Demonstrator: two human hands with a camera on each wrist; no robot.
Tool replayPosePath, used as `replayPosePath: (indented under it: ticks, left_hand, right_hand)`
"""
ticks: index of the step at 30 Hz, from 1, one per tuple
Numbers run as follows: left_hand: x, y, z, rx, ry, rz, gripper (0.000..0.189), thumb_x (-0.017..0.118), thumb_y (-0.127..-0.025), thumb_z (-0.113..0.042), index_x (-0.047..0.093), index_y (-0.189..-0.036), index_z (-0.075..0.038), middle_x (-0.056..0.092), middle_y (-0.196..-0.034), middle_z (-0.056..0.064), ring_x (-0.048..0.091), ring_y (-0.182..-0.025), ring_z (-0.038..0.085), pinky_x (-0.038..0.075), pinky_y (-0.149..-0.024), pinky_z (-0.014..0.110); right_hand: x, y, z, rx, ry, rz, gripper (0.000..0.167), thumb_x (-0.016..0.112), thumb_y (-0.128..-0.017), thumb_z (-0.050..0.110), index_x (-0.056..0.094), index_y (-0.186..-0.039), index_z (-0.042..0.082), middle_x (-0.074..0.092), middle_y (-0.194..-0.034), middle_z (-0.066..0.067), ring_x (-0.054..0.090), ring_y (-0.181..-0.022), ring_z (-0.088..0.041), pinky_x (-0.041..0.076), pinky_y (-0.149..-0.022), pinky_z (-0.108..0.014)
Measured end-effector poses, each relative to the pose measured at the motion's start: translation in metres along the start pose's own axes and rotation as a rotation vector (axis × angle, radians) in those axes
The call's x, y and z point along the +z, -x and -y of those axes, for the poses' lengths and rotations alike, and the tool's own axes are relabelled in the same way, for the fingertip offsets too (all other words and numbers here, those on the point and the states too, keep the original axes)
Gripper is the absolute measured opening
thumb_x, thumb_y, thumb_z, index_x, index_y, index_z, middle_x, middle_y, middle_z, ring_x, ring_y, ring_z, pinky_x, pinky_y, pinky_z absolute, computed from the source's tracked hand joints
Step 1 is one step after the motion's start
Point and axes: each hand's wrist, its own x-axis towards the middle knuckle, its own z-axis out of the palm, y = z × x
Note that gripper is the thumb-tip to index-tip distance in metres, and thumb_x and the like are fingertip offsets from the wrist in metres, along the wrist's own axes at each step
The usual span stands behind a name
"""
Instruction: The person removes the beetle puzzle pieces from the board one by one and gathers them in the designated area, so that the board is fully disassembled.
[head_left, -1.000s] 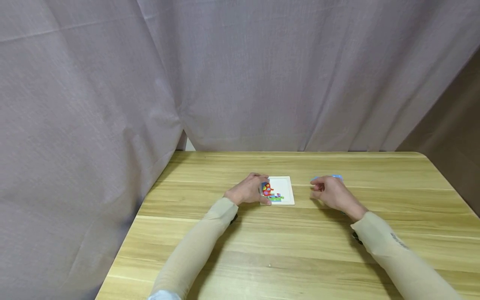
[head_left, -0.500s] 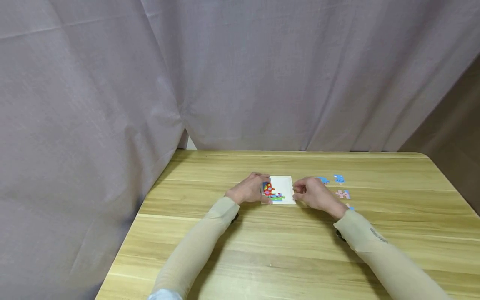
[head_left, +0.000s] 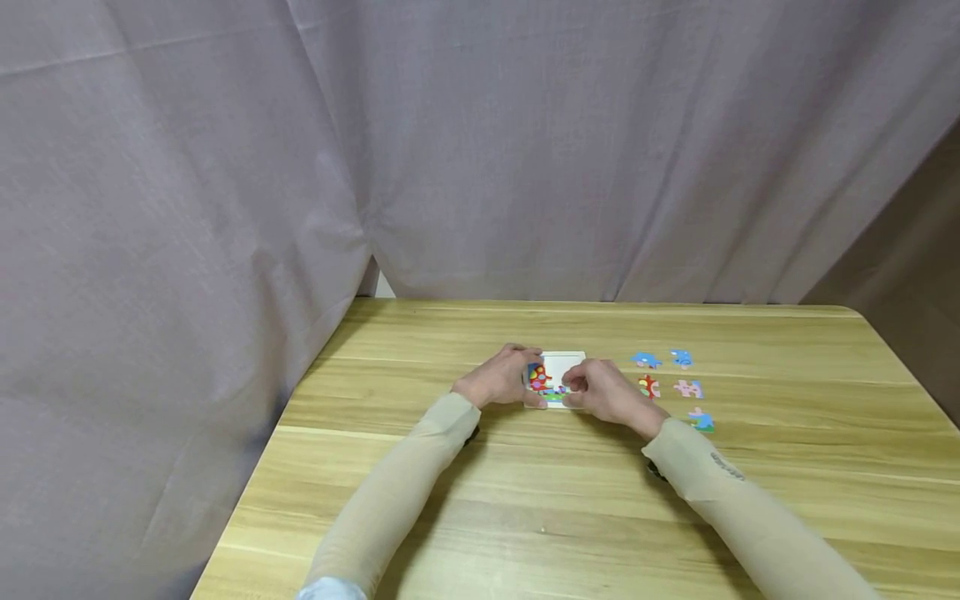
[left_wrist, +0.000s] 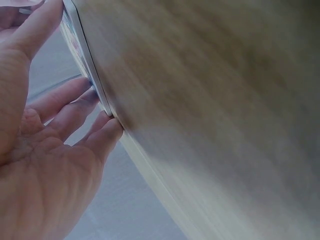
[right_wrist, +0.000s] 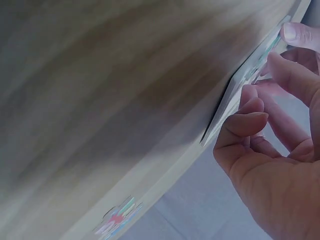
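Observation:
In the head view, my left hand (head_left: 498,379) grips the left side of a white square puzzle tray (head_left: 572,357), thumb at the near edge and fingers at the far edge. Picture pieces lie inside the tray, among them a red spotted one (head_left: 537,377) and a green one (head_left: 554,397). My right hand (head_left: 609,392) is over the tray's right part, finger and thumb bent close together beside the green piece. Whether a piece is between those fingertips is hidden. In the right wrist view, the right fingers (right_wrist: 245,125) sit against the tray's edge.
Loose jigsaw pieces lie right of the tray: blue ones (head_left: 647,360) (head_left: 682,357), a red one (head_left: 649,387), a pink one (head_left: 689,388) and a blue-green one (head_left: 701,419). Grey curtains (head_left: 487,167) hang behind the wooden table (head_left: 540,508).
My right hand has moved left from beside the loose pieces onto the right part of the tray, uncovering the pieces. My left hand stays on the tray.

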Motion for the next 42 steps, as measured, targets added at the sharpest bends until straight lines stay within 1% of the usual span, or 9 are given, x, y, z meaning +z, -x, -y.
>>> replayPosePath:
  ticks: [3,7,11,15,19,25,30,36,42]
  left_hand:
    - [0.0003,-0.0007,-0.0007,0.002,-0.01,-0.001,0.076,0.09,-0.091,-0.045,0.061,-0.155,-0.016,0.041,-0.177,-0.002,0.034,-0.166,0.025,0.039,-0.134,0.041]
    - [0.0005,-0.0013,-0.0013,0.006,-0.014,-0.002,0.076,0.09,-0.091,-0.045,0.061,-0.155,-0.016,0.041,-0.177,-0.001,0.035,-0.166,0.026,0.039,-0.134,0.041]
    - [-0.0004,-0.001,-0.0023,0.014,-0.027,-0.007,0.075,0.09,-0.091,-0.044,0.062,-0.155,-0.016,0.042,-0.177,0.0,0.035,-0.166,0.026,0.039,-0.134,0.039]
    - [-0.0018,-0.0005,-0.003,0.023,-0.037,-0.017,0.066,0.084,-0.098,-0.036,0.061,-0.156,-0.014,0.043,-0.176,0.0,0.037,-0.165,0.025,0.037,-0.135,0.038]
    - [-0.0024,0.0,-0.0028,0.014,-0.03,-0.016,0.06,0.079,-0.102,-0.03,0.06,-0.156,-0.013,0.043,-0.176,-0.001,0.036,-0.165,0.025,0.037,-0.135,0.038]
    - [-0.0017,-0.0013,-0.0013,0.016,-0.043,-0.018,0.06,0.079,-0.102,-0.032,0.061,-0.156,-0.013,0.044,-0.176,-0.001,0.036,-0.165,0.025,0.037,-0.135,0.038]
    - [-0.0016,-0.0018,0.0001,0.028,-0.036,-0.022,0.061,0.079,-0.102,-0.032,0.061,-0.156,-0.012,0.044,-0.176,0.0,0.036,-0.165,0.026,0.037,-0.135,0.038]
    - [-0.002,-0.0005,0.0006,0.032,-0.013,-0.022,0.063,0.08,-0.101,-0.032,0.06,-0.156,-0.01,0.044,-0.176,0.002,0.035,-0.166,0.027,0.036,-0.136,0.037]
    - [-0.0019,0.0004,0.001,0.023,-0.024,-0.012,0.063,0.079,-0.102,-0.034,0.059,-0.157,-0.012,0.043,-0.177,0.0,0.035,-0.166,0.026,0.036,-0.136,0.038]
  right_hand:
    - [0.0021,-0.0013,0.0005,0.001,0.023,0.001,0.027,0.084,-0.093,0.011,0.079,-0.115,-0.004,0.076,-0.1,-0.011,0.066,-0.091,-0.019,0.058,-0.083,-0.038]
    - [0.0032,-0.002,0.0007,-0.004,0.042,-0.006,0.023,0.085,-0.091,0.01,0.08,-0.109,-0.002,0.075,-0.095,-0.01,0.065,-0.088,-0.018,0.056,-0.08,-0.035]
    - [0.0035,-0.0025,0.0014,0.017,0.027,0.004,0.018,0.085,-0.09,0.008,0.081,-0.105,0.0,0.074,-0.094,-0.008,0.064,-0.087,-0.017,0.054,-0.079,-0.033]
    - [0.0031,-0.0029,0.0029,0.037,0.01,0.013,0.017,0.084,-0.091,0.007,0.08,-0.105,0.0,0.074,-0.095,-0.009,0.065,-0.089,-0.018,0.054,-0.08,-0.032]
    - [0.0029,-0.0032,0.0045,0.039,0.0,0.017,0.017,0.085,-0.09,0.006,0.077,-0.104,0.001,0.072,-0.095,-0.009,0.063,-0.088,-0.018,0.051,-0.08,-0.031]
    - [0.0036,-0.0028,0.0051,0.033,-0.021,0.016,0.018,0.085,-0.089,0.004,0.072,-0.101,0.001,0.068,-0.092,-0.008,0.059,-0.085,-0.016,0.048,-0.077,-0.028]
    - [0.0037,-0.0022,0.0043,0.046,-0.036,0.027,0.021,0.085,-0.089,0.005,0.07,-0.104,0.002,0.068,-0.092,-0.006,0.059,-0.086,-0.015,0.048,-0.076,-0.026]
    - [0.0038,-0.002,0.0005,0.055,-0.102,0.025,0.018,0.078,-0.091,-0.005,0.072,-0.107,-0.001,0.07,-0.091,-0.007,0.061,-0.085,-0.014,0.05,-0.073,-0.022]
    - [0.0043,-0.0015,-0.0025,0.043,-0.112,-0.001,0.015,0.075,-0.091,-0.007,0.074,-0.105,-0.003,0.072,-0.088,-0.008,0.063,-0.082,-0.013,0.05,-0.071,-0.019]
